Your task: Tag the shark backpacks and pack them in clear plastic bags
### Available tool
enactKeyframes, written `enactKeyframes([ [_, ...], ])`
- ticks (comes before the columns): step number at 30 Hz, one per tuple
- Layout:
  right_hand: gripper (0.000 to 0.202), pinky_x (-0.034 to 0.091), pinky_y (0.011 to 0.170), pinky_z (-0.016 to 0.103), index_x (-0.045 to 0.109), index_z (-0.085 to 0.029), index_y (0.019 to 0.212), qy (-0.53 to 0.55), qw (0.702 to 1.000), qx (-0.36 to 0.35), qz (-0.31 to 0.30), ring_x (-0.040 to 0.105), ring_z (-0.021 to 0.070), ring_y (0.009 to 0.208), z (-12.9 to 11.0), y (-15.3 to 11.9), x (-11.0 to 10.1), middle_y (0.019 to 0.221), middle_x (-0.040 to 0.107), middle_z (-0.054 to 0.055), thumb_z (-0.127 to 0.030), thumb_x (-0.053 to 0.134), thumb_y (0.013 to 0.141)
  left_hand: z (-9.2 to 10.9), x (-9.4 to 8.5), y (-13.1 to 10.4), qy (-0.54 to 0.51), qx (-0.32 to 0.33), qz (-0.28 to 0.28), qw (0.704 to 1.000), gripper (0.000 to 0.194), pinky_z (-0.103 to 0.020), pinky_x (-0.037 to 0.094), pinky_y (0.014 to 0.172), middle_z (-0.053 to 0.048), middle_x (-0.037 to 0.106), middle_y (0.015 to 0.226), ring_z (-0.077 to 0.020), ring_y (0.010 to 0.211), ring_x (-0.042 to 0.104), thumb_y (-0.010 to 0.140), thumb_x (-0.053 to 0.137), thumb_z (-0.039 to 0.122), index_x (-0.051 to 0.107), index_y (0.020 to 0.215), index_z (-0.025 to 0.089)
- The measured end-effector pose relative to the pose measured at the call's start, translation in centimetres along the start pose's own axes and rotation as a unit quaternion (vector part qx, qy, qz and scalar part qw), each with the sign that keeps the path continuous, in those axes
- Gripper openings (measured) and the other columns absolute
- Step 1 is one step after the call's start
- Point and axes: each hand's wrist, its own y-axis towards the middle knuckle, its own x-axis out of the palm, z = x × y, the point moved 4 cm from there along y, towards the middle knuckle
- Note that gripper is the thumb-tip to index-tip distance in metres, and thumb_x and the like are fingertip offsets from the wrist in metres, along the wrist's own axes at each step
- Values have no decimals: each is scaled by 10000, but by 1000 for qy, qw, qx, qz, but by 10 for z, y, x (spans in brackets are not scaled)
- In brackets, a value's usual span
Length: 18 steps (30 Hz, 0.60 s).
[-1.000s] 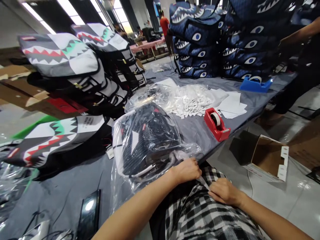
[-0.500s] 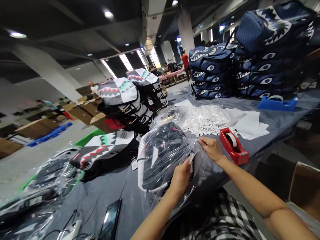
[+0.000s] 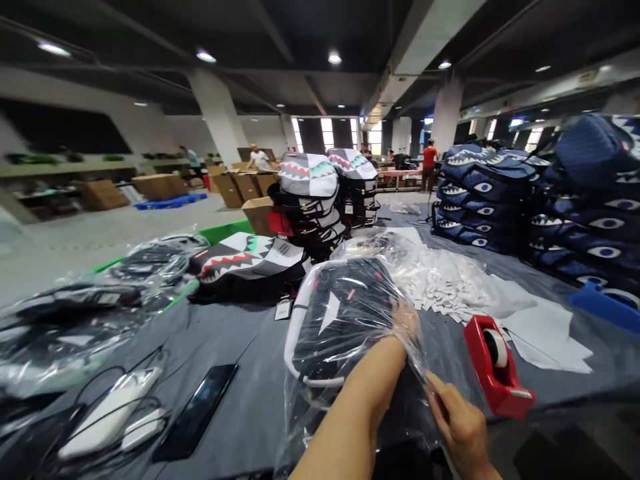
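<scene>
A dark backpack [image 3: 320, 333] with white edging lies before me, inside a clear plastic bag [image 3: 395, 400]. My left hand [image 3: 406, 321] reaches into the bag along the backpack's right side; the plastic blurs its fingers, so their shape is unclear. Lower down on the right, my right hand [image 3: 457, 420] is closed in a pinch on the bag's edge. A white tag [image 3: 329, 313] shows on the backpack. To the right of my hands stands a red tape dispenser [image 3: 500, 367].
Shark-face backpacks lie stacked in grey [image 3: 307, 177] and blue [image 3: 483, 193]. Another grey backpack [image 3: 245, 263] is at left, near several bagged ones [image 3: 100, 300]. White packets [image 3: 445, 280], a phone [image 3: 197, 413], cables and a blue dispenser [image 3: 607, 307] share the table.
My left hand has gone from the backpack's near side to farther inside the bag. My right hand has come down and nearer with the bag's edge. The view has turned left and levelled.
</scene>
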Motion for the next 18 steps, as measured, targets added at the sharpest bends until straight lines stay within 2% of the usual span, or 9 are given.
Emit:
enactKeyframes([
  [2, 218, 516, 571, 269, 632, -252, 1147, -34, 998, 49, 0, 689, 176, 626, 15, -13, -5, 844, 715, 38, -309, 484, 998, 11, -2, -21, 11, -10, -16, 1000, 277, -582, 445, 1051, -248, 651, 1252, -415, 1256, 573, 919, 548, 93, 679, 1158, 40],
  [4, 215, 510, 548, 279, 622, -251, 990, -48, 992, 115, -7, 677, 190, 636, 31, -27, -11, 828, 676, 44, -391, 459, 990, 32, -7, -64, -4, 53, -47, 997, 313, -577, 412, 1090, -295, 619, 1300, -448, 1320, 512, 906, 557, 133, 680, 1169, 17],
  [6, 253, 499, 529, 277, 572, -249, 858, -27, 985, 168, -31, 639, 182, 602, 41, -43, -17, 785, 628, 36, -426, 437, 979, 56, -20, -129, -48, 173, -81, 980, 345, -523, 408, 1123, -222, 628, 1336, -386, 1344, 510, 924, 576, 264, 676, 1205, 91],
  [8, 252, 490, 533, 273, 523, -251, 799, 2, 978, 201, -61, 595, 167, 568, 41, -60, -18, 736, 583, 18, -421, 434, 964, 72, -44, -203, -103, 307, -91, 942, 313, -365, 389, 1153, -76, 642, 1361, -234, 1354, 516, 959, 542, 339, 659, 1239, 266],
  [9, 239, 487, 542, 272, 510, -252, 793, 12, 974, 214, -74, 579, 163, 563, 38, -68, -19, 722, 567, 11, -410, 436, 956, 75, -60, -239, -104, 388, -60, 914, 307, -330, 373, 1160, -45, 642, 1361, -195, 1353, 510, 970, 528, 344, 642, 1254, 323],
  [10, 222, 483, 552, 271, 505, -251, 796, 19, 971, 224, -86, 570, 160, 565, 34, -75, -18, 717, 559, 8, -399, 441, 949, 68, -76, -268, -94, 394, -3, 914, 303, -314, 357, 1167, -16, 652, 1341, -171, 1340, 510, 969, 535, 352, 629, 1256, 368],
  [13, 189, 462, 565, 262, 496, -250, 793, 28, 963, 244, -112, 549, 151, 560, 23, -91, -18, 688, 547, -4, -371, 454, 932, 0, -109, -318, 13, 52, 112, 992, 395, -446, 280, 1194, -37, 677, 1225, -226, 1292, 524, 915, 620, 240, 592, 1285, 377],
  [15, 202, 450, 577, 265, 483, -250, 776, 7, 960, 263, -98, 539, 151, 548, 22, -96, -23, 649, 535, -12, -384, 451, 925, -56, -119, -346, 79, -188, 129, 971, 303, -548, 262, 1161, -104, 655, 1176, -288, 1250, 538, 917, 604, 267, 618, 1220, 270],
  [18, 255, 430, 578, 268, 461, -251, 753, -31, 951, 301, -69, 515, 149, 525, 28, -94, -33, 609, 515, -18, -440, 449, 923, -109, -125, -387, 64, -370, 181, 909, 283, -480, 441, 946, -90, 642, 906, -266, 939, 613, 936, 510, 450, 618, 900, 192],
])
